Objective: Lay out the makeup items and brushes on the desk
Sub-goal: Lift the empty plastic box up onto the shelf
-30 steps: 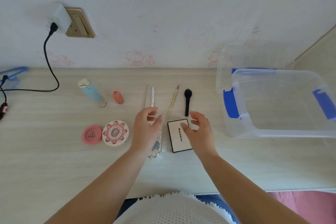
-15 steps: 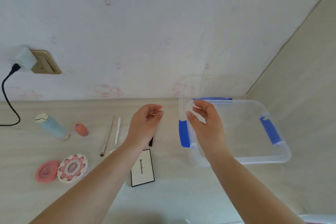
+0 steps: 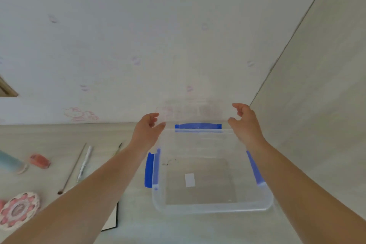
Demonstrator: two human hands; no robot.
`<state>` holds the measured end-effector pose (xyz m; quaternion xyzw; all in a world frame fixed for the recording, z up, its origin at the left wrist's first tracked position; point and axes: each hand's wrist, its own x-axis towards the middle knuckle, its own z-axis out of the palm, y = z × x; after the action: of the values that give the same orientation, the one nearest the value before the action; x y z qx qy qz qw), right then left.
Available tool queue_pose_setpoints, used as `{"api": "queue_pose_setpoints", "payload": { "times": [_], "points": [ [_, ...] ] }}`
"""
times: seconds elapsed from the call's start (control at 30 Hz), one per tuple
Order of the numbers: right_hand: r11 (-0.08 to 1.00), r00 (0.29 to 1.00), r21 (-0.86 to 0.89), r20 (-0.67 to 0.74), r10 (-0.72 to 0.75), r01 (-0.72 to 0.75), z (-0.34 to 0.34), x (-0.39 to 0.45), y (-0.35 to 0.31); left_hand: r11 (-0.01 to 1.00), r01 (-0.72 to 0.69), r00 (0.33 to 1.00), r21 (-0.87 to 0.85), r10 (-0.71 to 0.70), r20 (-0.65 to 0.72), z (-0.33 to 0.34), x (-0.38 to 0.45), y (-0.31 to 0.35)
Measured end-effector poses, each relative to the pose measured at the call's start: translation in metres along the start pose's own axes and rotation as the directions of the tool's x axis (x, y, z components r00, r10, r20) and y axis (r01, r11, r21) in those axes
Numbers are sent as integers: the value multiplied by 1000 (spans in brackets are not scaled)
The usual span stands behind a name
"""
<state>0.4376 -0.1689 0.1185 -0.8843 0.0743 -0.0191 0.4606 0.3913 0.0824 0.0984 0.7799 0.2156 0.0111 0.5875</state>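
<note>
A clear storage box (image 3: 212,209) with blue latches stands empty on the desk, a white label on its floor. Behind it a clear lid (image 3: 195,112) leans against the wall. My left hand (image 3: 147,131) is at the lid's left edge and my right hand (image 3: 246,123) at its right edge, fingers curled on it. Left of the box lie a thin brush (image 3: 72,167), a white pen (image 3: 85,161), a second brush (image 3: 118,148), a pink case (image 3: 39,161), a blue tube (image 3: 10,161), a flower compact (image 3: 19,210) and a white palette (image 3: 113,222), partly under my left forearm.
The pale wooden desk (image 3: 49,136) meets a wall with faint pink prints. A side wall (image 3: 316,105) closes in on the right of the box. A socket plate (image 3: 6,90) shows at the left edge.
My head turned right and up, so the box now sits centre. Both hands left the laid-out items, rose past the box and spread apart to the lid's two side edges.
</note>
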Motion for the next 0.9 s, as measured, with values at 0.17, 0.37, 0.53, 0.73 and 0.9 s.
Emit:
{"api": "queue_pose_setpoints", "payload": {
  "times": [0.17,0.37,0.53,0.73,0.9],
  "points": [
    [952,987,-294,103,121,-86,0,32,20,989,143,987,46,-145,61,18,22,0],
    [916,927,-319,204,316,-243,2,53,32,949,294,944,113,-307,122,27,42,-4],
    [921,906,-246,225,358,-303,6,66,34,939,335,930,73,-342,136,29,48,-6],
    [929,905,-141,220,365,-341,7,71,40,955,295,945,25,-295,143,30,50,-7],
    [960,952,-22,123,280,-279,-8,62,32,980,183,979,-77,-174,106,25,45,2]
  ]
}}
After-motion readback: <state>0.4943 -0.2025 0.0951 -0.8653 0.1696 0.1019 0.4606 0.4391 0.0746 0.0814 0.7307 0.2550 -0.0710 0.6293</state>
